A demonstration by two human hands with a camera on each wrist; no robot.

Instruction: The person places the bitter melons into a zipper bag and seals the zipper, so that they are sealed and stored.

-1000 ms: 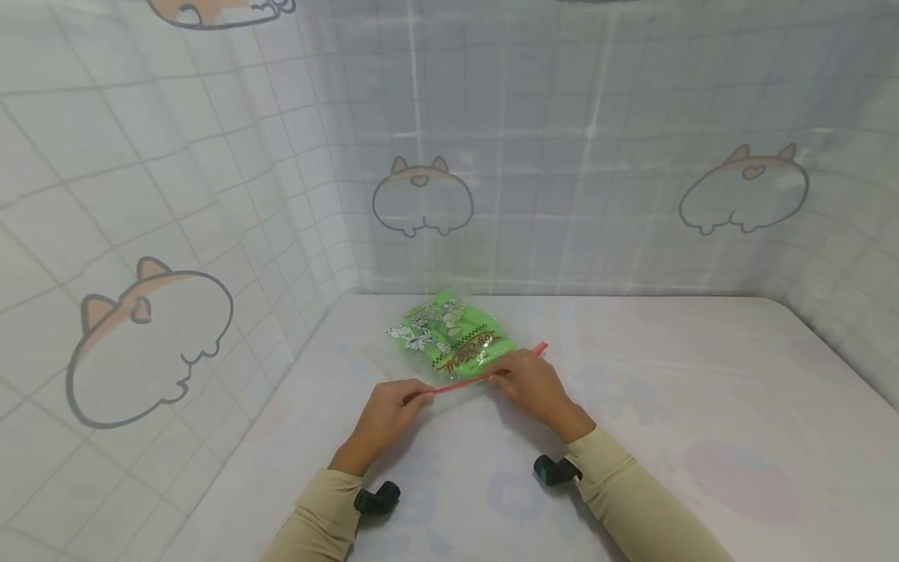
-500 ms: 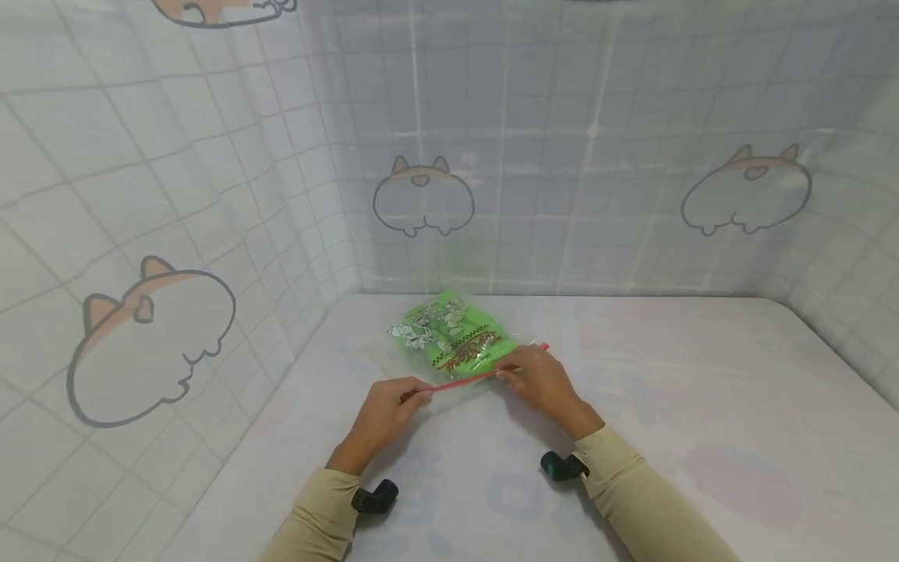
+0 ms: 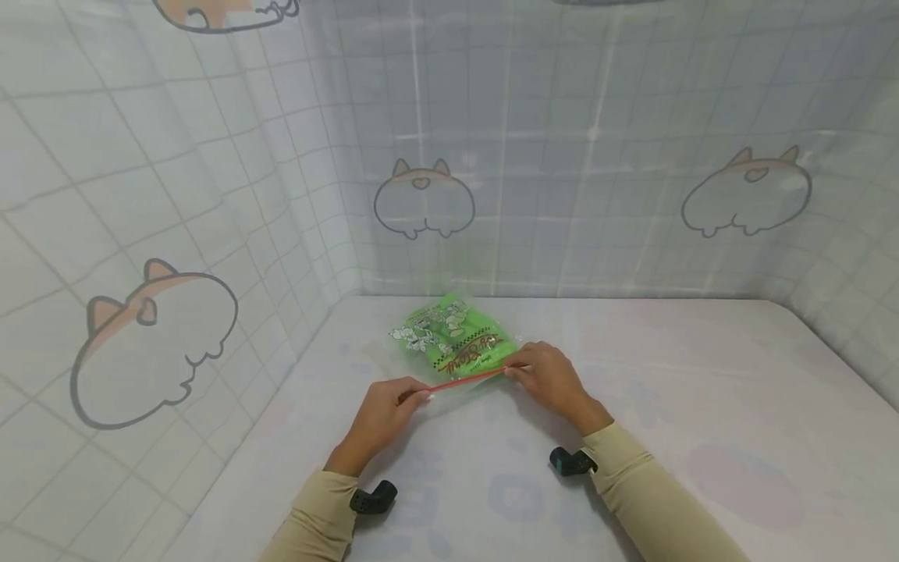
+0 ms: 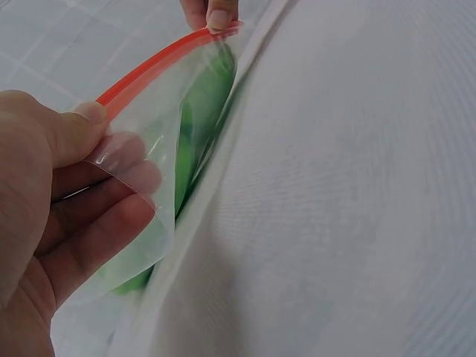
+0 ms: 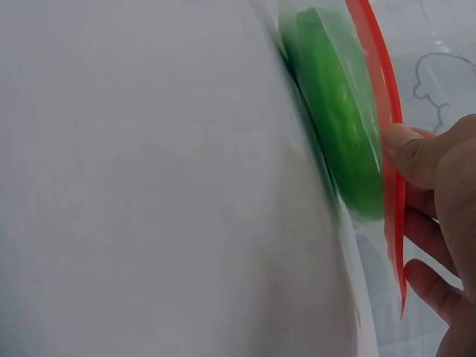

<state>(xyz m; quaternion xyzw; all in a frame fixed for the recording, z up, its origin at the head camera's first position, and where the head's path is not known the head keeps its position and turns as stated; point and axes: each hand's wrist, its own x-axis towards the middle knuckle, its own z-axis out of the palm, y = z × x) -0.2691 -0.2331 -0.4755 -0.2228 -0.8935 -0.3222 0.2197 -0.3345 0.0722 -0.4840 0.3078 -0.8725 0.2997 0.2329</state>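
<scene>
A clear zip bag (image 3: 456, 343) with a red seal strip (image 3: 465, 380) lies toward the back of the table, its strip edge facing me. Inside it is a bright green folded item (image 5: 338, 111) printed with cartoon figures and "Toy Story" lettering. My left hand (image 3: 386, 414) pinches the left end of the strip between thumb and forefinger; its other fingers show through the clear plastic in the left wrist view. With thumb and fingers my right hand (image 3: 551, 382) pinches the strip near its right end. In the right wrist view the strip's end sticks out past those fingers.
The table (image 3: 667, 429) has a pale, faintly patterned cover. Grid-patterned curtains with cartoon animal prints (image 3: 424, 199) stand along the back and both sides. A black wrist device (image 3: 374, 498) sits at each cuff.
My right hand has slid a little to the right and away from me along the red strip, toward its end. The left hand and the bag have barely moved.
</scene>
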